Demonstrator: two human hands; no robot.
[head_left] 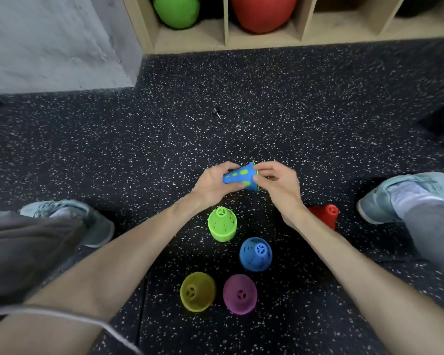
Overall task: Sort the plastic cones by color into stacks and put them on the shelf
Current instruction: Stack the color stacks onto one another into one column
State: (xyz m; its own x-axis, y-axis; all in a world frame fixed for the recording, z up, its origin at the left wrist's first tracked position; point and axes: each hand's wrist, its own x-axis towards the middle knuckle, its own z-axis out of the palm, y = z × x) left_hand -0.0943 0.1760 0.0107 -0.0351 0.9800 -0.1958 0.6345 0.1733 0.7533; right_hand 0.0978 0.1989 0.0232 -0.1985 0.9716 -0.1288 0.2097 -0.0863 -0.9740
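Both hands hold one blue cone lying sideways above the floor, with a green cone nested inside it, green showing through its slots and at its rim. My left hand grips its narrow end; my right hand pinches the rim. On the floor below stand a green cone, a blue cone, a yellow cone, a purple cone and a red cone, partly hidden by my right wrist.
A wooden shelf with open cubbies stands ahead, holding a green ball and a red ball. A grey wall block is at left. My shoes flank the cones on the speckled floor. A small pin lies ahead.
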